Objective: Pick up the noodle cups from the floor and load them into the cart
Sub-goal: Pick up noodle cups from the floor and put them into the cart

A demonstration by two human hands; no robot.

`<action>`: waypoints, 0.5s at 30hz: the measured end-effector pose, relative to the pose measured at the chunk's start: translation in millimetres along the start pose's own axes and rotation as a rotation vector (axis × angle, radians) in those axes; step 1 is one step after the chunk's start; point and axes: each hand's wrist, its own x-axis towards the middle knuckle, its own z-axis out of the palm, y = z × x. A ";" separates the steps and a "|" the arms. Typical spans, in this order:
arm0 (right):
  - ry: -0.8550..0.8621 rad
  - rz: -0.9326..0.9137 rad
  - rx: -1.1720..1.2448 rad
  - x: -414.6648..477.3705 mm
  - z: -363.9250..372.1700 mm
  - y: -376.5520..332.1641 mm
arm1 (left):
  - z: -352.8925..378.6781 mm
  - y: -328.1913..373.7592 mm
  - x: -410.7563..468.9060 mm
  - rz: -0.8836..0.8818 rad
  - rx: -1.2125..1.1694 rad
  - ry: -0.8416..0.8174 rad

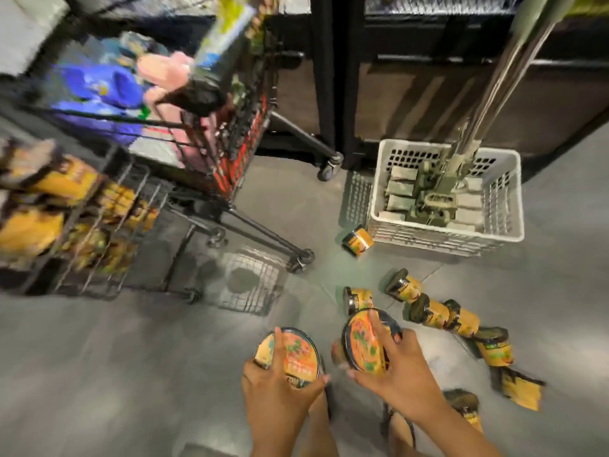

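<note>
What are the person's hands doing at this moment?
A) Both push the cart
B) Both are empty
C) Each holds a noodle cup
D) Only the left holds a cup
C: the left hand grips a noodle cup, and the right hand grips a second noodle cup.

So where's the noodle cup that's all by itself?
In the head view, the lone noodle cup lies on the floor beside the white crate's near-left corner.

Shop (wire cart (238, 150) of packaged goods (95, 89))
</note>
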 end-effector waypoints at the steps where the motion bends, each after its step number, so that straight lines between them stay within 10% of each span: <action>1: 0.001 -0.013 -0.004 -19.7 -9.5 -6.9 | -16.7 -0.2 -23.2 -0.026 -0.007 -0.009; 15: -0.091 -0.267 -0.183 -123.7 -92.7 -95.6 | -159.7 -36.2 -148.2 -0.175 -0.344 0.137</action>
